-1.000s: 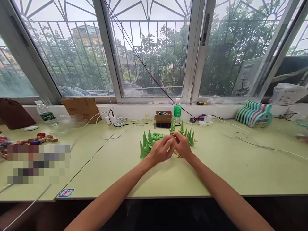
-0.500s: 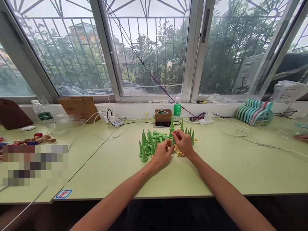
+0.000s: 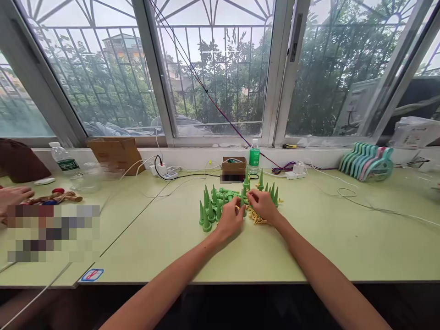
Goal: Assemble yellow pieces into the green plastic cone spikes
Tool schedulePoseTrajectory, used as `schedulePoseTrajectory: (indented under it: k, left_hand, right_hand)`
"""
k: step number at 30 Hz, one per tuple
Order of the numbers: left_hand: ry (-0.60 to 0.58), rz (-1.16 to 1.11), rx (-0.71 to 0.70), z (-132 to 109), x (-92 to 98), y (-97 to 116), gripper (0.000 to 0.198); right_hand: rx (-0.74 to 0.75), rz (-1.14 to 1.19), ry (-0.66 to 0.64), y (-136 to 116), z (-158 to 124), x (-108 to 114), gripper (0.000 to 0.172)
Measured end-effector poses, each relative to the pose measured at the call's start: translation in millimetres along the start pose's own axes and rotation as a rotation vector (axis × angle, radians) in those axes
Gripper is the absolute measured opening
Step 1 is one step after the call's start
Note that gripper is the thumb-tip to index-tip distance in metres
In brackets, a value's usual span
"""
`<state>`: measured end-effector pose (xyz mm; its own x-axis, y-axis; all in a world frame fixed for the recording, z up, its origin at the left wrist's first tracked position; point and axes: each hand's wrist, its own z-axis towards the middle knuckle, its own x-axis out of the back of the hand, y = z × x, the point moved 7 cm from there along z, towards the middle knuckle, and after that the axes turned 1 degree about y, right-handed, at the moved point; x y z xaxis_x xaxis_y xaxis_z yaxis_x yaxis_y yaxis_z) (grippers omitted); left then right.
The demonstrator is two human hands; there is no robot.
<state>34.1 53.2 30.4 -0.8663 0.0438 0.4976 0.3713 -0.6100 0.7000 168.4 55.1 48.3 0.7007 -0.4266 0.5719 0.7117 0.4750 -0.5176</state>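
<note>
A cluster of green plastic cones [image 3: 209, 208] stands on the pale green table [image 3: 178, 247], with more green cones [image 3: 271, 191] to the right. My left hand [image 3: 231, 221] and my right hand [image 3: 264, 205] meet over one green cone [image 3: 243, 205], fingers pinched on it. Small yellow pieces [image 3: 257, 217] lie on the table just below my right hand.
A green-labelled bottle [image 3: 254, 156], a small brown box [image 3: 233, 167], power strips and cables line the windowsill. A cardboard box [image 3: 117, 153] and water bottle [image 3: 66, 164] stand at left. Another person's hand [image 3: 13, 196] rests at the far left by wooden toys. Coloured hangers [image 3: 367, 161] stand at right.
Both my hands have lowered slightly toward the table with the cone between them. Another person's hand has appeared at the far left edge.
</note>
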Motion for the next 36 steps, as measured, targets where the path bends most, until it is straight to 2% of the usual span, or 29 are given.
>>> schedulePoseTrajectory:
  k: [4,10,14,23,36]
  left_hand:
    - [0.022,-0.016,-0.003,-0.2,1.4,-1.3,0.014]
    - [0.039,-0.029,-0.007,0.0,1.8,-3.6,0.016]
    - [0.034,-0.038,0.007,-0.3,1.8,-4.0,0.016]
    - [0.021,-0.011,0.008,-1.5,0.2,-3.1,0.016]
    - [-0.002,-0.035,0.009,-2.7,-1.6,-1.1,0.016]
  right_hand:
    - [0.027,-0.094,-0.201,2.9,-1.7,-12.4,0.021]
    - [0.058,-0.136,-0.285,-0.9,-3.0,-10.0,0.021]
    - [0.027,-0.192,-0.348,-0.1,-3.4,-8.4,0.021]
    - [-0.066,-0.392,-0.376,10.8,-3.7,-8.9,0.016]
    - [-0.120,-0.471,-0.414,19.3,-6.1,-13.6,0.014]
